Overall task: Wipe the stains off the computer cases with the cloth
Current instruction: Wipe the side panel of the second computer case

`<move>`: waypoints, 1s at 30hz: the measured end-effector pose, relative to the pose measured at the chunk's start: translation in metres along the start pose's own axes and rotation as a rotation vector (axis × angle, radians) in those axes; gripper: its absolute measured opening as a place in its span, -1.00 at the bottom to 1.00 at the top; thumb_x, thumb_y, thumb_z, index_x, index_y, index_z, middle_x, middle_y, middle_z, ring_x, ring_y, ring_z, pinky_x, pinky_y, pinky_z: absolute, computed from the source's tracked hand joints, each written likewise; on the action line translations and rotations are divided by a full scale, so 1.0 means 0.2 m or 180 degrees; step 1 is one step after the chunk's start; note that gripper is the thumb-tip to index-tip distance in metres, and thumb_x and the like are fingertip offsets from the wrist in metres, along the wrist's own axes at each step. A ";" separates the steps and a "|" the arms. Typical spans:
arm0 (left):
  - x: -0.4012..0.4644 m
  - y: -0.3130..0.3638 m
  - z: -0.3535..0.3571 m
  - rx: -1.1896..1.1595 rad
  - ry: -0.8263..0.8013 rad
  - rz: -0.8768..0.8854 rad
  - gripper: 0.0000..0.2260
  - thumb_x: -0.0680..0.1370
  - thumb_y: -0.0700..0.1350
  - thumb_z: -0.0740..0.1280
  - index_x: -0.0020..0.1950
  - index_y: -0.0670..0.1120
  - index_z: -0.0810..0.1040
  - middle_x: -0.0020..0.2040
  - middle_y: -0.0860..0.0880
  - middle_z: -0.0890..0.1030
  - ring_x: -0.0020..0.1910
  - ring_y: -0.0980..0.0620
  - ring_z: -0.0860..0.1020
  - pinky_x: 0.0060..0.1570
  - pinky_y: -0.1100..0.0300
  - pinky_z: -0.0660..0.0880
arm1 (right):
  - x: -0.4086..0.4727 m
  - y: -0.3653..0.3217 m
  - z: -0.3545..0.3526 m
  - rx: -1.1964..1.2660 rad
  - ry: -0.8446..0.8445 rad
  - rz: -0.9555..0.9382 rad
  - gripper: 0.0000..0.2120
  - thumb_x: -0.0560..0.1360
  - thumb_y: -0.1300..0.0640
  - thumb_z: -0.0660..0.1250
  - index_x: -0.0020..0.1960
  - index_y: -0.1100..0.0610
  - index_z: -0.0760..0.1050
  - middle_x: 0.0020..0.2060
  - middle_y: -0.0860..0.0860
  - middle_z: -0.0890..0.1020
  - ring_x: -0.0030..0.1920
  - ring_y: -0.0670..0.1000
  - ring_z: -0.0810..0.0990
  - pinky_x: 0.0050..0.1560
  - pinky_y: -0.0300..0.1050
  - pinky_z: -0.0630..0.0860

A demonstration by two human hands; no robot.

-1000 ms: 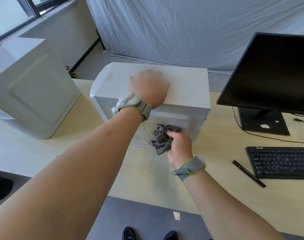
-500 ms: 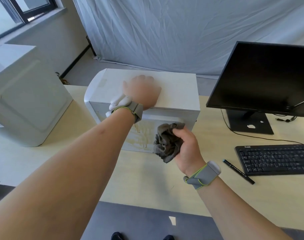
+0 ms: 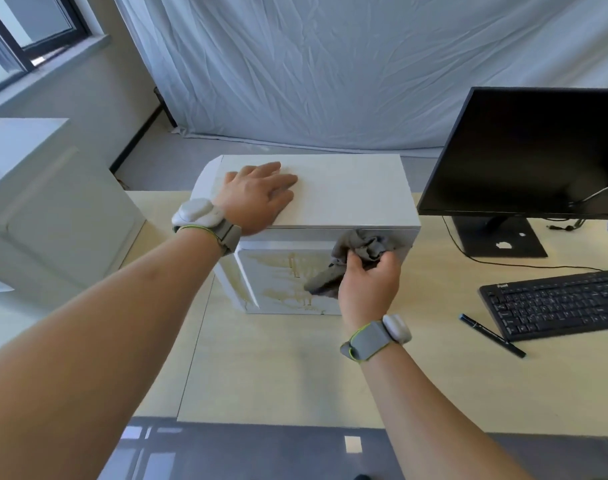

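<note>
A white computer case [image 3: 347, 195] stands on the pale wooden desk in the middle of the view. Brownish-yellow stains [image 3: 285, 275] run down its near side panel. My left hand [image 3: 257, 197] lies flat on the case's top, fingers straight. My right hand [image 3: 368, 285] grips a crumpled grey cloth [image 3: 359, 251] and holds it against the upper right of the stained panel. A second white computer case [image 3: 53, 206] stands at the left, its stains not visible from here.
A black monitor [image 3: 531, 150] on its stand fills the right side. A black keyboard [image 3: 555, 304] and a black pen [image 3: 491, 336] lie on the desk [image 3: 278, 368] at the right. Cables run behind the monitor. A grey sheet hangs behind the desk.
My right hand has carried the cloth up and to the right across the side panel, uncovering more of the stains. My left hand has stayed on the case's top.
</note>
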State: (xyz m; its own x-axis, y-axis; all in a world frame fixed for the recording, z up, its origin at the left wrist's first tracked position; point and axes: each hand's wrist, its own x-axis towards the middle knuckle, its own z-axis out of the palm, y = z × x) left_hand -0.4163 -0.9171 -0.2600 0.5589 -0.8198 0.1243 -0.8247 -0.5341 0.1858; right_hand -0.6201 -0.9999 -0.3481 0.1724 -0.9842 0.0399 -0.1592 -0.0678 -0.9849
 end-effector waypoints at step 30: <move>0.03 -0.03 -0.01 -0.0183 -0.0096 -0.0099 -0.61 0.61 0.25 0.09 0.43 0.34 0.39 0.53 0.17 0.33 0.49 -0.02 0.24 0.40 -0.05 0.13 | -0.26 -0.15 0.28 0.0682 -0.0087 0.0101 -0.90 0.42 0.23 0.41 -0.14 0.05 0.59 -0.30 0.05 0.70 -0.37 0.14 0.61 -0.41 0.04 0.57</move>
State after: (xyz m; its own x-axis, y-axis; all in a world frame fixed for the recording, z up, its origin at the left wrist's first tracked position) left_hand -0.4083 -0.9193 -0.2586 0.5807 -0.8093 0.0883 -0.8002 -0.5474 0.2450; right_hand -0.5700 -0.9369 -0.3308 0.1975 -0.9803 0.0065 0.0447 0.0024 -0.9990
